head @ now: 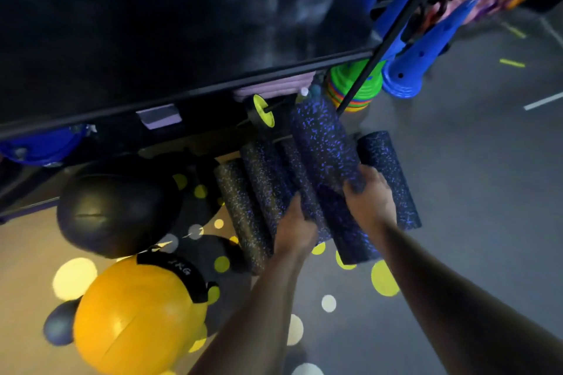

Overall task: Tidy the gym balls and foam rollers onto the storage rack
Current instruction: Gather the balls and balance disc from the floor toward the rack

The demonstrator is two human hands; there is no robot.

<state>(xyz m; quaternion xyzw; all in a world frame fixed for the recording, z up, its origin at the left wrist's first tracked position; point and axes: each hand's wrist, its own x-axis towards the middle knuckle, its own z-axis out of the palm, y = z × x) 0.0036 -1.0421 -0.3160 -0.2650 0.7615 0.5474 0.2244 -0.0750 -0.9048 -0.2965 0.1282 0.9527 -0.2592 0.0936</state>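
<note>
— What sits nearest?

— Two bare forearms reaching forward. Low on the left is a yellow ball (137,320) with a black strap (179,272) across its top. A small grey ball (58,330) is just beside its left side. Both are on the floor (472,222), which is scattered with yellow and pale dots.

— And the hands?

— The left hand (294,228) has its fingers curled onto the near end of the third roller (294,167); the right hand (370,201) clasps the top roller (320,146), fingers wrapped over its right flank; both hands are blurred, so finer finger detail is lost.

— Where are the rollers?

— In a row at the foot of the rack, long sides together, far ends pointing under the rack shelf (182,94); from the left, a yellow-flecked roller (240,216), a second roller (265,173), then the third; the top roller lies tilted over them; an outer roller (393,176) lies just right of the right hand; whether they rest on the floor or on a low tier, I cannot tell.

— Further off?

— A black ball (115,207) left of the rollers; beyond it a blue ball (39,146) under the shelf; behind the rollers a yellow disc (263,109) and pink mats (274,85); to the right a stack of coloured discs (353,85), then blue cones (426,55).
</note>
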